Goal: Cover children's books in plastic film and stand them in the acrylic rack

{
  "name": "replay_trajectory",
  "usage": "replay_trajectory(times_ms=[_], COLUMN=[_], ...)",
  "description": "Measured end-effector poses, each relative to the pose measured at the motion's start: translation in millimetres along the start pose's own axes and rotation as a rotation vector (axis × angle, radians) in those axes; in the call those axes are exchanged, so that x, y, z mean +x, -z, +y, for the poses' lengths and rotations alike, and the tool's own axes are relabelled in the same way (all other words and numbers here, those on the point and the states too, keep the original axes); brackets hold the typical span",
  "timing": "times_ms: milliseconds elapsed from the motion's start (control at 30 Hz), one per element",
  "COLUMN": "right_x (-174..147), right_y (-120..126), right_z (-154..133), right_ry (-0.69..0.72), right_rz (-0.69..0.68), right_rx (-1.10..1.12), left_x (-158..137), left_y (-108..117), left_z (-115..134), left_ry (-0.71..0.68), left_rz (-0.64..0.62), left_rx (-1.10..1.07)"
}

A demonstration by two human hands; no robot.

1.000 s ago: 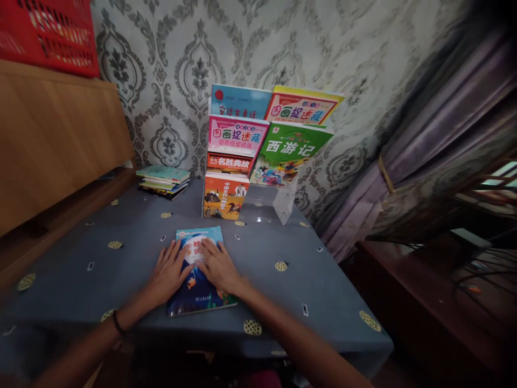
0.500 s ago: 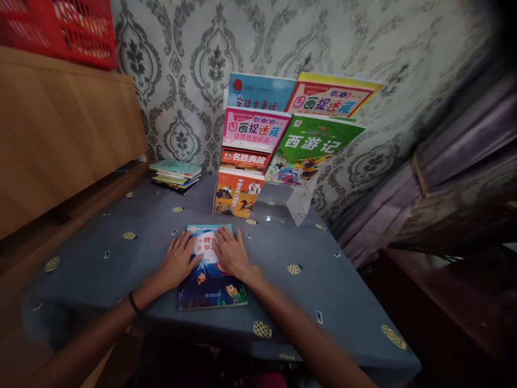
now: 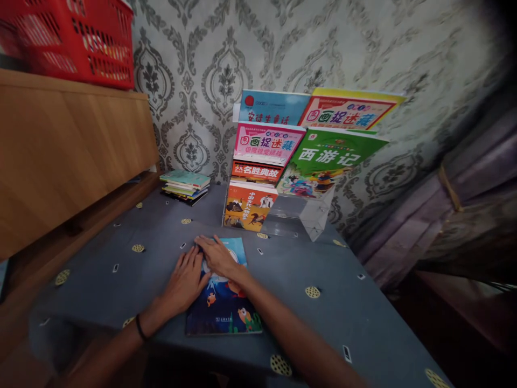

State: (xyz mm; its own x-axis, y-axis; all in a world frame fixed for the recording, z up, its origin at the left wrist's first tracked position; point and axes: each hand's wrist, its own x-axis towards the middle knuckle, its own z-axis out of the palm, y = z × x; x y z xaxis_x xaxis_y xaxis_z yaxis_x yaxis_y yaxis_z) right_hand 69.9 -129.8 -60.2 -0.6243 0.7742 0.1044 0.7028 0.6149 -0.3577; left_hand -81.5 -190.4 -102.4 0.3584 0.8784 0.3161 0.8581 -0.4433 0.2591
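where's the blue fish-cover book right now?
Head view, lower centre: the blue fish-cover book lies on the table by the front edge, in front of the clear stand, left hand at its left side, right hand across its upper part.

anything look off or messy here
I see no spill or damage. Only the book stack at the back left of the table looks slightly untidy: its edges don't line up. The blue book lies flat beneath the left hand and right hand.
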Motion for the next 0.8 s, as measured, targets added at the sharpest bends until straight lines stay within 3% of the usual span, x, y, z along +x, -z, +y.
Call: replay_trajectory(times_ms=[233, 567, 800], right_x=[-11.5, -50.3, -67.7], right_y=[-1.2, 4.4, 4.7], right_z=[16.3, 46.5, 49.2], right_ry=[-0.159, -0.333, -0.342], right_rz=[0.094, 0.096, 0.124], right_rx=[-0.062, -0.126, -0.135], left_x=[-1.6, 1.0, 2.2], left_y=[1.9, 13.0, 13.7], left_z=[-0.5, 6.0, 2.4], left_ry=[-0.006, 0.018, -0.007], left_rz=[-0.005, -0.091, -0.126], left_rx=[0.045, 0.123, 0.122])
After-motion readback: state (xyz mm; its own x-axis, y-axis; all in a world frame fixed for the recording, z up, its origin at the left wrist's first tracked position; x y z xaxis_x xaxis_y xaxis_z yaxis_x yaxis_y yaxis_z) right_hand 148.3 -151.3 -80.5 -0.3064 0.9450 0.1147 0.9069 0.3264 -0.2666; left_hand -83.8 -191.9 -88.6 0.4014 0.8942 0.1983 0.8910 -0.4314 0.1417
